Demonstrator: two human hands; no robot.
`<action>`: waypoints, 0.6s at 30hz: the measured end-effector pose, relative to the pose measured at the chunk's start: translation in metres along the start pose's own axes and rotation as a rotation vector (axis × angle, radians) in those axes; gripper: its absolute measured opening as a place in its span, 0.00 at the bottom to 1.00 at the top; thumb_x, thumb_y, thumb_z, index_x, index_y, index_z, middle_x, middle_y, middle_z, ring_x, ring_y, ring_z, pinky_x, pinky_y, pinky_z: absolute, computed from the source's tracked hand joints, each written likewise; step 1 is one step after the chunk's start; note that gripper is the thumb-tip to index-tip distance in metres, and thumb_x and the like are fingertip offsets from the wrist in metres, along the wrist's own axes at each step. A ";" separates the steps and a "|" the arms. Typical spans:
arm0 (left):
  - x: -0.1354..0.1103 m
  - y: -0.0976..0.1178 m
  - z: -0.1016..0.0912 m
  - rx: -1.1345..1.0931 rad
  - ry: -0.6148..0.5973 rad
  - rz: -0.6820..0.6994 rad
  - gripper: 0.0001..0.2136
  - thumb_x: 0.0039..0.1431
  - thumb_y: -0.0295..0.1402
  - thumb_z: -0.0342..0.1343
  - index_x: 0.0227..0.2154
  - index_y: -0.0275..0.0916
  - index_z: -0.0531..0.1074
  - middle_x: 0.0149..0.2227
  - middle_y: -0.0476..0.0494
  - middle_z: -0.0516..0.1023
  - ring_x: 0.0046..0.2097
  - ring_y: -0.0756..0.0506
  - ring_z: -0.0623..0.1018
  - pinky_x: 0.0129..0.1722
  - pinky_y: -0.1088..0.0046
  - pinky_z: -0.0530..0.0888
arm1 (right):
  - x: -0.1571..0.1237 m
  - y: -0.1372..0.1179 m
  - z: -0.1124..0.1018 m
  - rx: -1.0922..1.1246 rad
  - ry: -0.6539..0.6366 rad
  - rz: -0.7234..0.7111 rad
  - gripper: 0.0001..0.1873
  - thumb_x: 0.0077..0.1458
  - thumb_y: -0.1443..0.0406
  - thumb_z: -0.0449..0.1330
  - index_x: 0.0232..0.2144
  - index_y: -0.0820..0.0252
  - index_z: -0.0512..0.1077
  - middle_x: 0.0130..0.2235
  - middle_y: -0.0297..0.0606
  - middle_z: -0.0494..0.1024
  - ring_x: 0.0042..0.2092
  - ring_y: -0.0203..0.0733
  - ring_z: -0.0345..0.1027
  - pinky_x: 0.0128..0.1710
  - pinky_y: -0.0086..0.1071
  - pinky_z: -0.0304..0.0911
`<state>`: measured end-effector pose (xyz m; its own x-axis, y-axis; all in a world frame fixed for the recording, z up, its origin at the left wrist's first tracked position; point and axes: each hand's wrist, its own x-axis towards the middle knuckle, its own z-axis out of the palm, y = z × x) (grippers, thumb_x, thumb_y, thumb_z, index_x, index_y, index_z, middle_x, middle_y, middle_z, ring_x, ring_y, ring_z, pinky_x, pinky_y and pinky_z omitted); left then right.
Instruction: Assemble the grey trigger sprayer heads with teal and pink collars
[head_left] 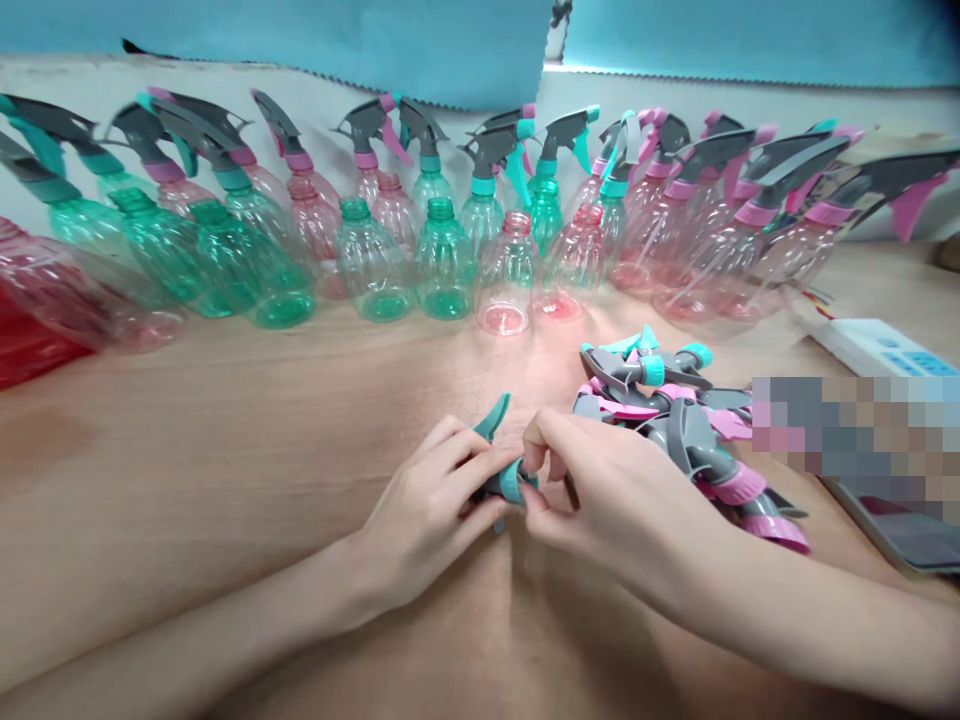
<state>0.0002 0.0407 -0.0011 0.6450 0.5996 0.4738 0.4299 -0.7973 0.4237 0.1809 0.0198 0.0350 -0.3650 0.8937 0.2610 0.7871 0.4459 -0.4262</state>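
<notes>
My left hand [427, 500] is closed around a spray head [504, 478], thumb and fingers gripping its grey body. The teal trigger [493, 415] sticks up past my knuckles. My right hand [607, 490] meets it from the other side, with the thumb and forefinger pinched narrowly on the teal collar at the lower end. The remaining fingers of that hand are curled in. The spray head is held just above the wooden table [225, 430], at the centre of the near edge, between both hands.

Just beside my right hand, to its right, lies a pile of spray heads [675, 420]. They are grey, with teal or pink triggers and collars, and some touch my wrist.

A row of bottles [442, 260] stands along the far side of the table, green and pink, all clear plastic. Most carry a fitted head. Several near the middle, including a pink bottle [506, 275], have open necks. Behind the row hangs a blue sheet [337, 40].

At the right edge lie a white power strip [877, 345] and, nearer to me, a phone [900, 530].
</notes>
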 end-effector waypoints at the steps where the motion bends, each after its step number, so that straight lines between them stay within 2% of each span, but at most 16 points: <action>1: 0.000 0.001 0.000 0.021 0.010 0.015 0.08 0.59 0.24 0.54 0.42 0.31 0.70 0.34 0.41 0.72 0.37 0.45 0.66 0.36 0.68 0.71 | -0.003 -0.002 0.000 -0.060 0.035 -0.010 0.08 0.43 0.74 0.52 0.26 0.58 0.58 0.22 0.28 0.61 0.24 0.35 0.56 0.23 0.29 0.47; 5: 0.001 0.003 0.002 0.116 0.060 0.082 0.06 0.58 0.22 0.52 0.39 0.30 0.70 0.32 0.40 0.72 0.35 0.44 0.66 0.36 0.67 0.71 | -0.013 -0.010 -0.001 -0.244 0.080 -0.121 0.09 0.47 0.76 0.52 0.27 0.58 0.60 0.23 0.33 0.64 0.24 0.38 0.58 0.20 0.31 0.43; 8: 0.001 0.005 0.003 0.155 0.072 0.086 0.05 0.59 0.23 0.52 0.37 0.31 0.70 0.31 0.41 0.71 0.34 0.44 0.65 0.35 0.67 0.71 | -0.017 -0.013 0.000 -0.292 0.080 -0.178 0.10 0.49 0.77 0.52 0.28 0.58 0.59 0.25 0.35 0.65 0.27 0.41 0.59 0.21 0.32 0.45; 14: 0.001 0.004 0.001 0.125 0.008 -0.022 0.03 0.59 0.25 0.53 0.36 0.33 0.69 0.32 0.43 0.70 0.36 0.44 0.66 0.36 0.67 0.70 | -0.015 -0.011 0.002 -0.259 0.088 -0.177 0.13 0.48 0.78 0.51 0.27 0.56 0.55 0.23 0.31 0.61 0.25 0.38 0.56 0.21 0.31 0.45; 18: 0.001 0.005 -0.001 0.078 -0.018 -0.084 0.05 0.60 0.26 0.53 0.39 0.33 0.68 0.33 0.43 0.71 0.37 0.44 0.66 0.36 0.68 0.69 | -0.014 -0.009 -0.001 -0.205 0.114 -0.180 0.15 0.47 0.79 0.51 0.27 0.55 0.52 0.24 0.29 0.60 0.25 0.36 0.55 0.22 0.29 0.47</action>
<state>0.0028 0.0378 0.0021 0.6152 0.6638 0.4253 0.5303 -0.7477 0.3997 0.1791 0.0030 0.0364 -0.4588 0.7846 0.4170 0.8030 0.5671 -0.1835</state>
